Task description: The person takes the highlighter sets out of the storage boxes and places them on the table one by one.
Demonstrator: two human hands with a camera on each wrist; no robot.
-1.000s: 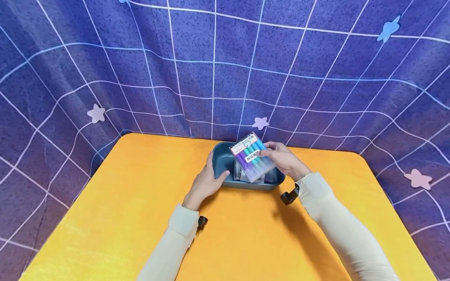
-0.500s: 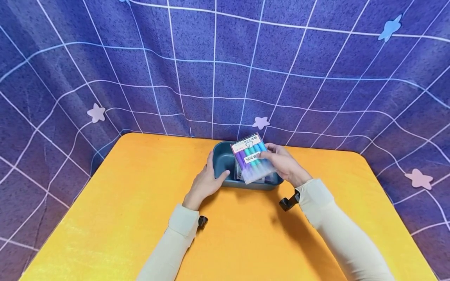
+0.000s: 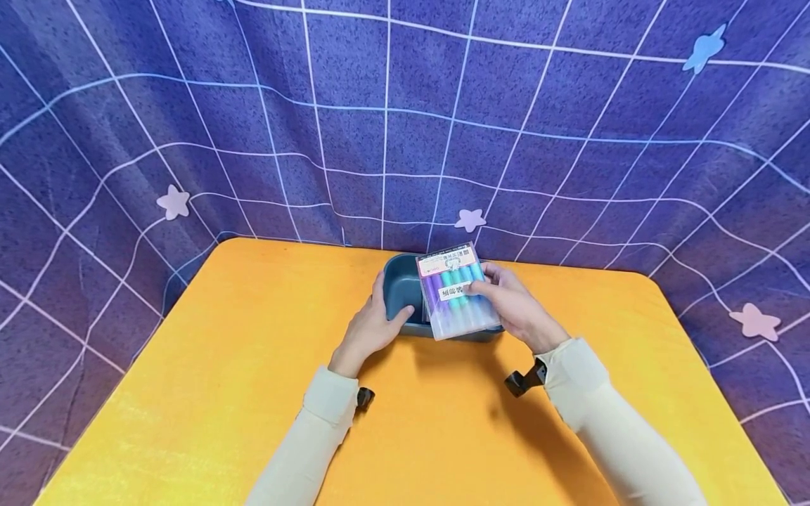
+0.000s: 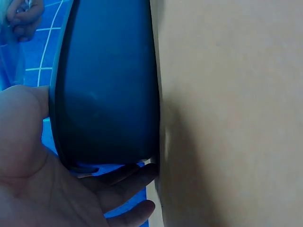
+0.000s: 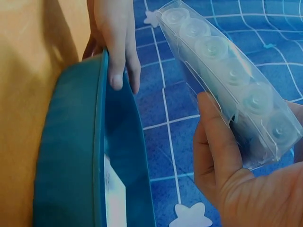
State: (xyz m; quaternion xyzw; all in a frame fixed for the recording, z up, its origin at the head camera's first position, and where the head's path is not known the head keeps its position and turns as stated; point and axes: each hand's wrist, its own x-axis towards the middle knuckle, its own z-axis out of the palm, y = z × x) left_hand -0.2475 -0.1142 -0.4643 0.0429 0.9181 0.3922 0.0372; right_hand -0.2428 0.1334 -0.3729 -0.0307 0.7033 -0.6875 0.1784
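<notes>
My right hand [image 3: 517, 308] holds a clear plastic pack of markers [image 3: 465, 318], thumb on its front and fingers behind. Purple, teal and blue show through it below a printed header. In the right wrist view, the pack [image 5: 227, 78] shows a row of round translucent ends. It is raised over a dark blue-green bin [image 3: 400, 277], hiding much of the bin's right part. At the bin's left end, my left hand [image 3: 369, 329] grips the wall, thumb over the rim. The left wrist view has its fingers against the outside of the bin [image 4: 109, 85].
Inside the bin lies an item with a white face [image 5: 115, 191], mostly hidden. An orange cloth covers the table [image 3: 253, 337]. Just behind the bin rises a purple-blue curtain [image 3: 354, 161] with white grid lines and stars.
The pack of markers has turned to sit straighter and come slightly lower and nearer, covering more of the bin. My right hand moved with it. The left hand has kept its place.
</notes>
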